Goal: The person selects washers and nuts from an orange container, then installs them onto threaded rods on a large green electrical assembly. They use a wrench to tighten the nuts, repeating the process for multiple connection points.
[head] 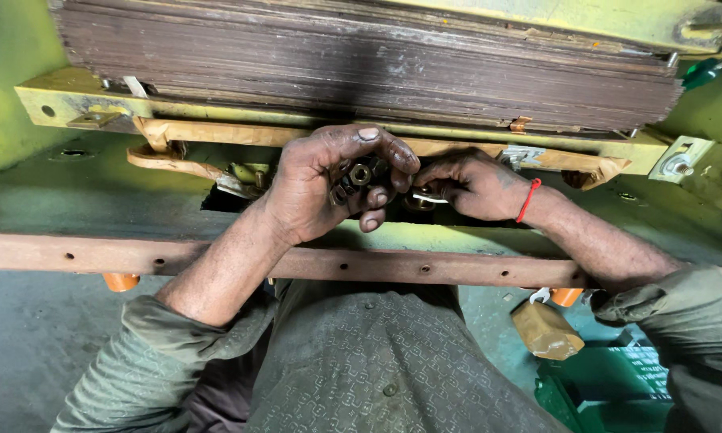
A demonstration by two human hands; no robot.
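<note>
left hand [329, 188]: curled up with a bunch of dark hex nuts [359, 175] cupped in the palm, fingers bent around them so they stay put; thumb sits up top near the yellow-green bar [72, 95]

right hand [469, 186]: fingers pinched together on a small metal washer [422, 200], tucked into the dark gap right under the bar; there's a red thread band [528, 200] round that wrist

where the nuts are: all in the left palm, dead centre of the view, just beside the right hand's fingertips, the two hands nearly touching

above the hands: a fat stack of thin brown laminated plates [361, 60], edges all lined up, sitting on the yellow-green bar

tan paper strip [181, 135]: runs along under the bar, crumpled and torn at the left end

rusty rail [72, 255]: long flat bar with a row of small holes, both forearms go over it

orange caps [121, 281]: one hangs under the rail on the left, another on the right by a brown paper packet [547, 330]

clothes: grey-green patterned shirt, sleeves pushed up
</note>
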